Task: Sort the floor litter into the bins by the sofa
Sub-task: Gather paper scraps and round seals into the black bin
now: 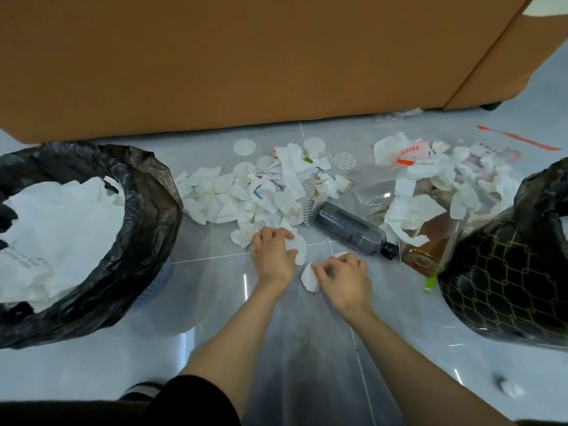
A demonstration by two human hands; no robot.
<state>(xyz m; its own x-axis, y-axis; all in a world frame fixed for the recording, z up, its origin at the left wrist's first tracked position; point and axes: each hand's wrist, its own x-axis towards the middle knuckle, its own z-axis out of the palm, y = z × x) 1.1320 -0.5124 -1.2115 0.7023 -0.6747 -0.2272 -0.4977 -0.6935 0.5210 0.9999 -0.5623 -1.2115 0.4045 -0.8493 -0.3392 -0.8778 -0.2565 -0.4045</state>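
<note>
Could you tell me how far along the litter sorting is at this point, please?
Roughly early on. Done: the left bin already holds white paper. In hand: the left hand grips a paper piece at the pile's edge; the right hand pinches a white scrap. Left: most of the tissue pile, the dark bottle, the brown bottle and a stray wad. The inside of the right bin is out of view.

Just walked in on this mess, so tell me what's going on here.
A person is picking litter off the floor by the sofa. The left hand grips a paper disc, the right hand pinches a white scrap. The left bin already holds paper; a dark bottle lies by the litter, untouched.
</note>
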